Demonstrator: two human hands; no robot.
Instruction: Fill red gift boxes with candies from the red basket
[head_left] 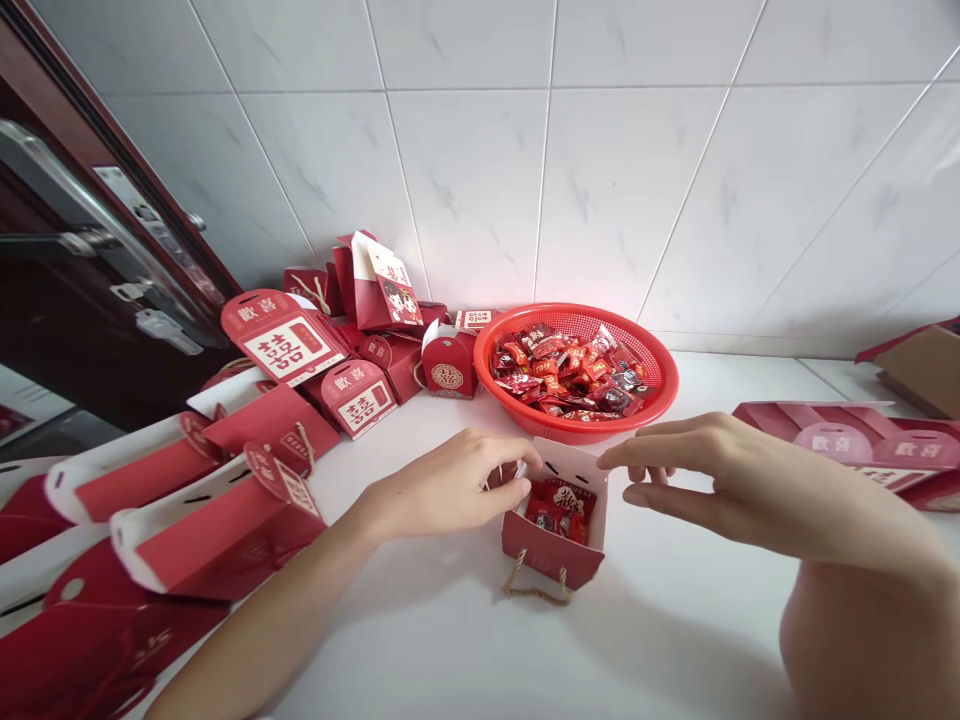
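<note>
A small red gift box (553, 556) stands with its top open on the white surface in front of me. Red-wrapped candies (559, 512) lie inside it, and a twisted rope handle (536, 594) hangs down its near side. At the box's left edge is my left hand (457, 480), thumb and forefinger bent around the side wall. My right hand (694, 475) hovers on the other side, fingers stretched and slightly apart. Its forefinger tip reaches the raised back flap's right corner, though contact is hard to tell; nothing is held in that hand.
Behind the box, a red plastic basket (577, 425) holds many wrapped candies. Several red gift boxes (292, 345) crowd the left side, some with tops open. More boxes (847, 450) lie at right, near a brown carton (926, 370). A tiled wall (465, 190) bounds the back.
</note>
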